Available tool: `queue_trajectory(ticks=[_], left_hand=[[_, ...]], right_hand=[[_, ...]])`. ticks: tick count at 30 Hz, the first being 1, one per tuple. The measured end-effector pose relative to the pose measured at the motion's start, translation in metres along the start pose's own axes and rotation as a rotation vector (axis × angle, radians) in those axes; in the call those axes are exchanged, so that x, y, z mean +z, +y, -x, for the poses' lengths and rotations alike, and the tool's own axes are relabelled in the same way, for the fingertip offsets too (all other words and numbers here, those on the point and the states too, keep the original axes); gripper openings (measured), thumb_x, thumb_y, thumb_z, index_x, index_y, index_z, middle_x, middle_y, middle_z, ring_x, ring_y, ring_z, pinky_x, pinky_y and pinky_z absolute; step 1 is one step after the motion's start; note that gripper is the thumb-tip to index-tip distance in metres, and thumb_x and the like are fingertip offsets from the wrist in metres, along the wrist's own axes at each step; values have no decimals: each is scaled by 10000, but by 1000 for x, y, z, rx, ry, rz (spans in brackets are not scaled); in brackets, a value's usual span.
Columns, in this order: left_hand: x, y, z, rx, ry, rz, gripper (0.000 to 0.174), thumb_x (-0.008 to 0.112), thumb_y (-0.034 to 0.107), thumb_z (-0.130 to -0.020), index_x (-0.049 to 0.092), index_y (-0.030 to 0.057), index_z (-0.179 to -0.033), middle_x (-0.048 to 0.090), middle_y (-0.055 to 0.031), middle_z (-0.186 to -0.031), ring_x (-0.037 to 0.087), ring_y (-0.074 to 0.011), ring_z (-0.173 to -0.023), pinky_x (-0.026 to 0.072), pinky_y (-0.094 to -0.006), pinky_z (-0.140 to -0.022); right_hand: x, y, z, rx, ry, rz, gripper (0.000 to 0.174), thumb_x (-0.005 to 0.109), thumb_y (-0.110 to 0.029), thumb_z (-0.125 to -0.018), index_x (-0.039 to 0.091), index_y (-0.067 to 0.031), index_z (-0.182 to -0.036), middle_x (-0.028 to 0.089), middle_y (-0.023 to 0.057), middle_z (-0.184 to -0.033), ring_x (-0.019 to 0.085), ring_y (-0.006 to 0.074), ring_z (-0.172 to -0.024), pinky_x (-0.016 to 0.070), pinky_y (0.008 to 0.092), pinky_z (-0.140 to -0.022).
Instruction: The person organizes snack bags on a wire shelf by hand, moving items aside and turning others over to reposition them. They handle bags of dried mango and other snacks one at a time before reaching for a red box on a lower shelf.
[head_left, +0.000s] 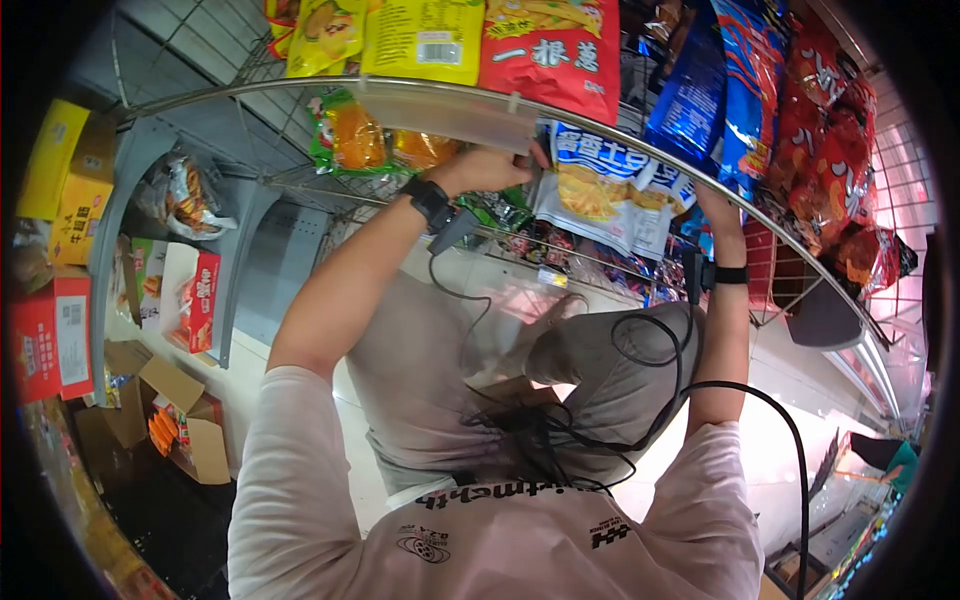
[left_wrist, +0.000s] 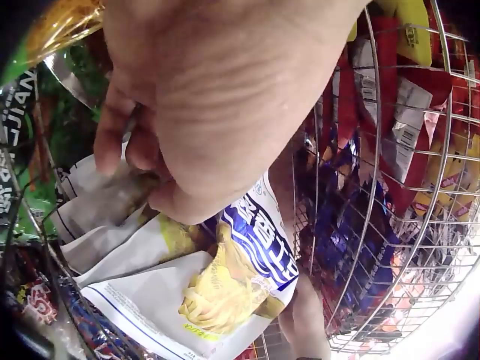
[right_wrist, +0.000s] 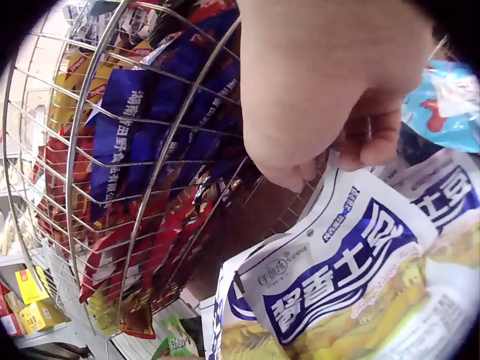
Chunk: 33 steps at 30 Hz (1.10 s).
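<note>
This place is a snack shop. Along the front edge of the wire rack (head_left: 250,87), bright printed packets (head_left: 550,65) are crowded; several white potato packets (head_left: 590,195) are of the same kind, and 1 yellow packet (head_left: 405,28) shows a barcode (head_left: 437,51). At left, a grey shelf (head_left: 245,270) carries food cartons (head_left: 203,300), near an opened cardboard box (head_left: 212,445).

Ahead of you, a red packet (head_left: 550,65) lay just beside a yellow packet (head_left: 420,40) along the curved rail (head_left: 250,85) of a wire rack. Farther to your right were blue packets (head_left: 690,90), then red bags (head_left: 815,150). To your left, a red carton (head_left: 200,300) sat on a grey shelf (head_left: 240,270), near a yellow box (head_left: 80,205). Lower down, an open cardboard box (head_left: 208,450) held orange packets (head_left: 160,432).
</note>
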<state>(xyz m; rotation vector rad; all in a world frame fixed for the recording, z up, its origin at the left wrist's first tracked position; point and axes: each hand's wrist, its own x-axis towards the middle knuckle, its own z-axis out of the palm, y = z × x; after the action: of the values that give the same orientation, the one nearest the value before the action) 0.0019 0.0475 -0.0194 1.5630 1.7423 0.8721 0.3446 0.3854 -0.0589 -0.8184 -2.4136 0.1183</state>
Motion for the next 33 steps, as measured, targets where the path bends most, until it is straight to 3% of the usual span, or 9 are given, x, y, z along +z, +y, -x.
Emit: queue_trajectory(ticks=[9, 13, 15, 17, 19, 21, 23, 28, 33], left_hand=[[-3, 2, 2, 70, 33, -27, 278, 697, 67, -852, 728, 111, -1125, 518, 27, -836, 522, -101, -794, 463, -274, -718], [-6, 9, 6, 120, 83, -9, 244, 677, 78, -878, 732, 119, -1112, 541, 38, -817, 535, -86, -773, 456, -285, -687], [-11, 14, 7, 35, 48, 21, 233, 669, 99, -891, 734, 125, -1113, 561, 28, -830, 542, -95, -760, 464, -283, -692], [-10, 9, 2, -56, 27, 21, 228, 641, 109, -911, 734, 128, -1119, 603, 7, -847, 593, -96, -776, 492, -302, -703], [3, -31, -12, 378, 393, -257, 231, 611, 95, -923, 729, 124, -1120, 674, -25, -888, 671, -146, -832, 532, -377, -742], [-13, -4, 4, 123, 271, -112, 219, 604, 155, -954, 724, 113, -1133, 724, -98, -954, 719, -266, -920, 548, -456, -801], [-16, -5, -1, 240, 361, -360, 348, 637, 286, -975, 684, 52, -1228, 716, -197, -1222, 663, -414, -1127, 537, -465, -974], [-35, 37, 18, 62, 401, -322, 347, 622, 325, -983, 693, 68, -1206, 724, -189, -1192, 664, -411, -1115, 544, -465, -955], [-35, 28, 20, 38, 598, -354, 330, 638, 348, -988, 738, 68, -1131, 747, -188, -1142, 685, -394, -1066, 537, -469, -931]], right_hand=[[-43, -54, -5, 207, -46, -136, 425, 770, -214, -911, 665, -4, -1266, 708, 158, -1254, 668, 301, -1173, 512, 447, -1029], [-19, -23, -6, -86, 123, -98, 349, 658, -270, -1012, 671, -14, -1249, 713, 178, -1216, 674, 349, -1133, 525, 450, -1000], [-45, -57, -11, -66, 42, 12, 376, 605, -302, -1049, 653, -12, -1283, 700, 212, -1235, 665, 366, -1166, 517, 454, -1007], [-53, -67, -16, 302, -395, 38, 415, 583, -317, -1060, 622, -13, -1339, 666, 250, -1309, 637, 359, -1245, 489, 466, -1045], [-4, 33, -6, 119, -356, 204, 422, 553, -320, -1073, 603, -23, -1368, 653, 281, -1314, 643, 342, -1247, 485, 465, -1047], [-1, 32, -6, 29, -449, 468, 467, 526, -331, -1089, 573, -11, -1426, 653, 281, -1346, 637, 354, -1272, 483, 457, -1064], [10, 28, -9, 22, -399, 330, 489, 520, -339, -1095, 552, -4, -1449, 646, 269, -1369, 625, 342, -1287, 473, 449, -1078], [2, 18, -15, -37, -20, 0, 586, 489, -401, -1125, 487, 28, -1524, 634, 196, -1426, 572, 249, -1307, 426, 407, -1131], [0, 13, -14, 205, -243, -229, 576, 486, -429, -1129, 563, 37, -1460, 644, 163, -1407, 573, 249, -1294, 422, 398, -1130]])
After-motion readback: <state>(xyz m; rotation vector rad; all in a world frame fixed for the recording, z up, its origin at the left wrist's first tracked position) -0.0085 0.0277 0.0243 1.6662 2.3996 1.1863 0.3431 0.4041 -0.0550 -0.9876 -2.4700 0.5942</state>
